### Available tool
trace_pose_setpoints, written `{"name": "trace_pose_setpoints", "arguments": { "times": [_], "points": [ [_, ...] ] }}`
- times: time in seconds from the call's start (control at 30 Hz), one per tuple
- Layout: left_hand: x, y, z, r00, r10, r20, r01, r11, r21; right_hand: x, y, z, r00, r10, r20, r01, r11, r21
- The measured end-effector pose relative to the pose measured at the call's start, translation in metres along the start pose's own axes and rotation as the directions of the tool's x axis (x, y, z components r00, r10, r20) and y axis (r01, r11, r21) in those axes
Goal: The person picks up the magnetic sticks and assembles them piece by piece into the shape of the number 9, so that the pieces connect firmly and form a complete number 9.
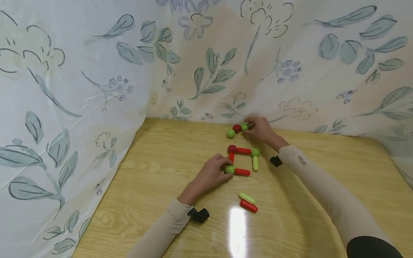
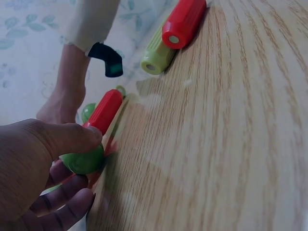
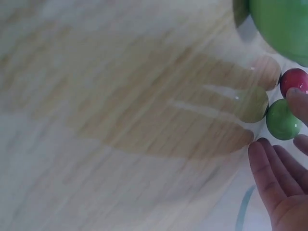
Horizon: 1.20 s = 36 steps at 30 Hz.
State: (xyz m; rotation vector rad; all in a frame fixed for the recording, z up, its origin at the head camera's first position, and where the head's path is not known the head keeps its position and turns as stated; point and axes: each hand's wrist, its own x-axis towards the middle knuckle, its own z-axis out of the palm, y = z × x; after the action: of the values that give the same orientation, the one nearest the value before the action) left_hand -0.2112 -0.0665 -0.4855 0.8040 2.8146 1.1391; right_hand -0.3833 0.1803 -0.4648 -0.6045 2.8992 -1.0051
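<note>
Red and light-green magnetic rods and balls form a partial square on the table. My left hand [image 1: 211,172] pinches the green ball [image 1: 229,170] at its near left corner, thumb on one side and fingers on the other. A red rod [image 1: 242,172] sticks out from that ball to the right. A red ball [image 1: 232,149] and another green ball [image 1: 255,152] mark the far corners, joined by a red rod [image 1: 243,151]. A light-green rod [image 1: 255,163] points toward me. My right hand [image 1: 260,129] reaches, fingers extended, beside a loose green ball [image 1: 244,127] at the back.
Near that hand lie a loose red ball [image 1: 237,128] and another green ball [image 1: 230,133]. Closer to me are a loose light-green rod [image 1: 247,198] and a red rod [image 1: 248,206], side by side. A patterned cloth [image 1: 193,71] hangs behind the wooden table [image 1: 145,172].
</note>
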Motion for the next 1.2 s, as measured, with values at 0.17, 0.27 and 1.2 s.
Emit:
{"name": "trace_pose_setpoints", "arguments": {
  "times": [0.17, 0.27, 1.2],
  "points": [
    [0.003, 0.004, 0.001, 1.0, 0.022, 0.0, -0.022, 1.0, 0.022, -0.002, 0.001, -0.004, 1.0, -0.007, -0.019, 0.006, 1.0, -0.012],
    [0.004, 0.005, 0.001, 1.0, 0.027, 0.003, -0.027, 0.999, 0.033, -0.004, 0.002, -0.006, 0.999, -0.027, -0.031, 0.026, 0.999, -0.027],
    [0.003, -0.005, 0.003, 1.0, -0.019, -0.01, 0.018, 0.998, -0.054, -0.141, 0.017, -0.026, 0.981, 0.142, -0.136, -0.128, 0.986, 0.103]
  ]
}}
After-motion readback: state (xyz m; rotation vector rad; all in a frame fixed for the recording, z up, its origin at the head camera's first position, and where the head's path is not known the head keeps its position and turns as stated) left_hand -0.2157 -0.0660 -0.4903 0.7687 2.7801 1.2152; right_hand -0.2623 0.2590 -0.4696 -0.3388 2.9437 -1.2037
